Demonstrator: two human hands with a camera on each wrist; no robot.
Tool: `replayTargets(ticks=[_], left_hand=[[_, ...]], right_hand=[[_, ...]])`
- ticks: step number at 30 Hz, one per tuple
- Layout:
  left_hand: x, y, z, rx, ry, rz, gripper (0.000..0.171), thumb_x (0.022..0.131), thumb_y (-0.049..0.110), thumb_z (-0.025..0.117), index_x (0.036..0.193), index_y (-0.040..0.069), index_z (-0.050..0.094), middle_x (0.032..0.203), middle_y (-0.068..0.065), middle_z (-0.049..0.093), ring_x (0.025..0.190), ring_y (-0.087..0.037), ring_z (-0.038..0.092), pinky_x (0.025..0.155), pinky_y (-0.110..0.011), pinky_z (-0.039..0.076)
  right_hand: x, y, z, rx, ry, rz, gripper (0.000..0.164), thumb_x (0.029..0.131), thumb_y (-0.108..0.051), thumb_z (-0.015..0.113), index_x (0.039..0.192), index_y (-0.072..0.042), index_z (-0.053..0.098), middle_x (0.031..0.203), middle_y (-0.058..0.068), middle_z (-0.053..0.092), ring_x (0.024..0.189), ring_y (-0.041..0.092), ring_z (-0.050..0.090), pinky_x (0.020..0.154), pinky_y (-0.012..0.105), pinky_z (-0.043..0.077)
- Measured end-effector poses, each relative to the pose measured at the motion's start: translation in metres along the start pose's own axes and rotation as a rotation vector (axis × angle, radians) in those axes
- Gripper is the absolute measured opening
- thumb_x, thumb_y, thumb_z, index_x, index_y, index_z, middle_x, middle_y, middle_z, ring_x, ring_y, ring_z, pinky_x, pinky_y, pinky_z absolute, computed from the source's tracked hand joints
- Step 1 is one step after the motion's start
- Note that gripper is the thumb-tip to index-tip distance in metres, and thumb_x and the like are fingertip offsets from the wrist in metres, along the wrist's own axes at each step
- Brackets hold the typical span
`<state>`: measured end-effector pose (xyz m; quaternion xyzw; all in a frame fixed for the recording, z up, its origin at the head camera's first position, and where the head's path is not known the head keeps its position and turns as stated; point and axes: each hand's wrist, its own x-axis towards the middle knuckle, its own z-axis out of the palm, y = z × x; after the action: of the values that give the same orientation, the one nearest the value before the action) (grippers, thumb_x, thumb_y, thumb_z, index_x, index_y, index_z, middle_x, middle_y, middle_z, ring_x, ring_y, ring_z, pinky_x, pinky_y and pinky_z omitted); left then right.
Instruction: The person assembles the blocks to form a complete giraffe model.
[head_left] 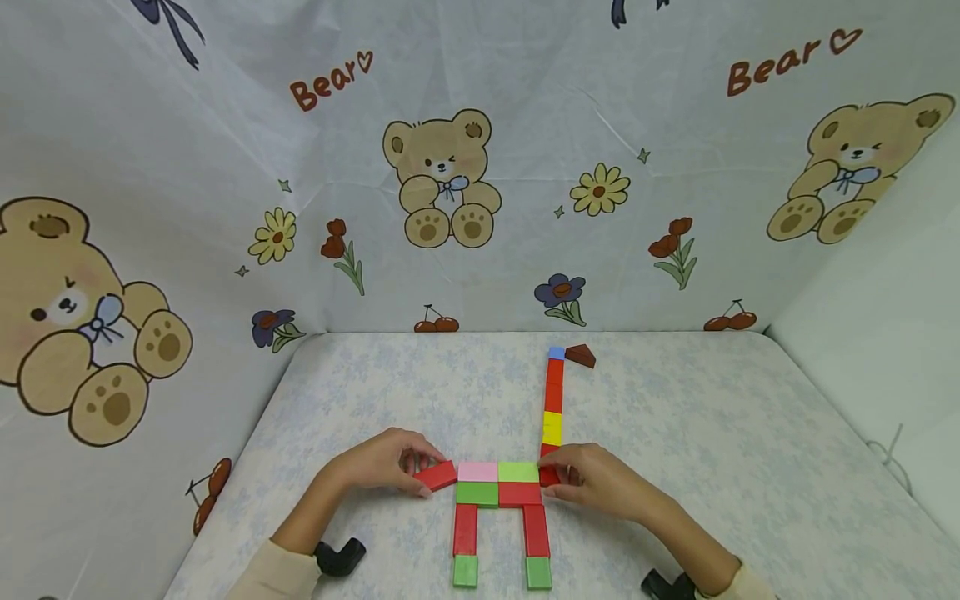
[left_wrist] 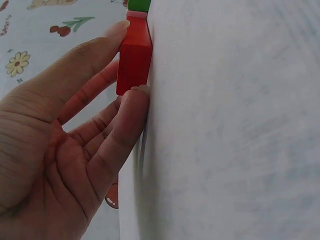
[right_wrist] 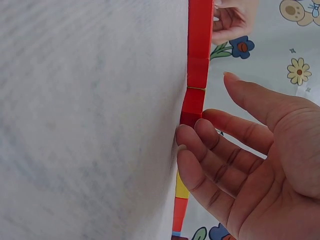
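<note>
Flat on the table, blocks form a four-legged figure with a long neck. My left hand (head_left: 390,460) pinches a red block (head_left: 436,476) between thumb and fingers, tilted, at the left end of the pink block (head_left: 477,472). In the left wrist view the same red block (left_wrist: 135,60) stands between thumb and fingertips. At the figure's right side, my right hand (head_left: 592,479) touches the red block (head_left: 550,475) at the neck's base, partly covering it. The right wrist view shows this hand's fingertips (right_wrist: 186,135) against the blocks, its thumb apart from them.
Above the base, the neck has yellow blocks (head_left: 552,428), red blocks (head_left: 553,385) and a blue block (head_left: 557,353), with a brown piece (head_left: 581,356) beside the top. Red legs (head_left: 465,530) end in green blocks (head_left: 538,572). A bear-print cloth (head_left: 517,83) stands behind.
</note>
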<state>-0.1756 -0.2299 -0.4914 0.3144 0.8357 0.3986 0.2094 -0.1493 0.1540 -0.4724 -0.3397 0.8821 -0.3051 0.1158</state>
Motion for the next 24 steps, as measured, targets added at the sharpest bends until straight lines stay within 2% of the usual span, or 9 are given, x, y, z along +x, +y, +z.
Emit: replayTargets(ticks=[9, 24], left_hand=[[0.001, -0.0013, 0.0003, 0.009, 0.006, -0.009, 0.041, 0.08, 0.021, 0.089, 0.119, 0.017, 0.076, 0.098, -0.001, 0.066, 0.073, -0.01, 0.06, 0.066, -0.026, 0.051], [0.0002, -0.0005, -0.0002, 0.014, 0.017, -0.028, 0.039, 0.08, 0.019, 0.088, 0.118, 0.017, 0.077, 0.098, -0.001, 0.067, 0.076, -0.011, 0.062, 0.068, -0.026, 0.051]], right_hand=[[-0.0001, 0.0015, 0.0014, 0.002, 0.005, 0.004, 0.039, 0.091, -0.031, 0.078, 0.122, -0.009, 0.072, 0.078, -0.013, 0.055, 0.072, 0.005, 0.052, 0.062, 0.021, 0.046], [-0.0007, 0.0016, 0.0014, 0.005, 0.005, -0.004, 0.037, 0.091, -0.028, 0.078, 0.122, -0.008, 0.073, 0.077, -0.013, 0.056, 0.071, 0.004, 0.052, 0.061, 0.022, 0.046]])
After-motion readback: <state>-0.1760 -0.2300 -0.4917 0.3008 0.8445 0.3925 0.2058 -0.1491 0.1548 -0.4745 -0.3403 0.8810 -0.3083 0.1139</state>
